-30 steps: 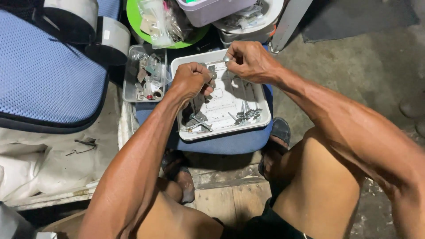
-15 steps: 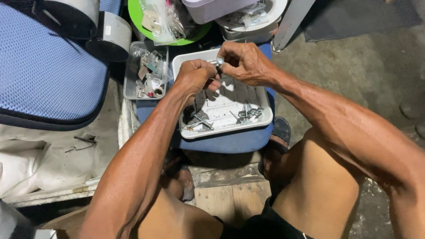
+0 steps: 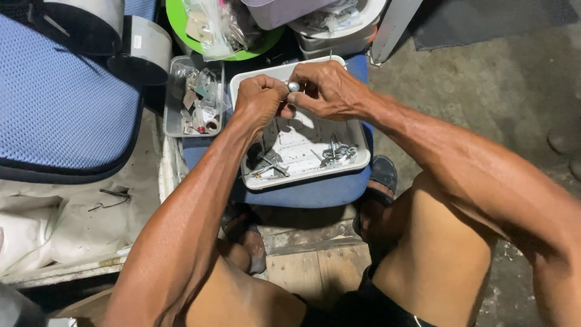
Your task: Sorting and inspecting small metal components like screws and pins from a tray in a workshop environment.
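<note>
Upper centre of frame: small silver part (image 3: 293,86) is pinched between both hands.
Left hand (image 3: 259,100): clenched on part.
Right hand (image 3: 330,91): grasping part.
Below: white tray (image 3: 357,158) of metal pieces.

A blue cushioned stool (image 3: 315,195) sits mid-frame; on it a white tray (image 3: 361,158) of metal parts; a clear box (image 3: 172,121) at its left.

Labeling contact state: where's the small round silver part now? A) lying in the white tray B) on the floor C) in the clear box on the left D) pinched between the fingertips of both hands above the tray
D: the small silver part sits between the left hand and right hand, above the white tray.
</note>
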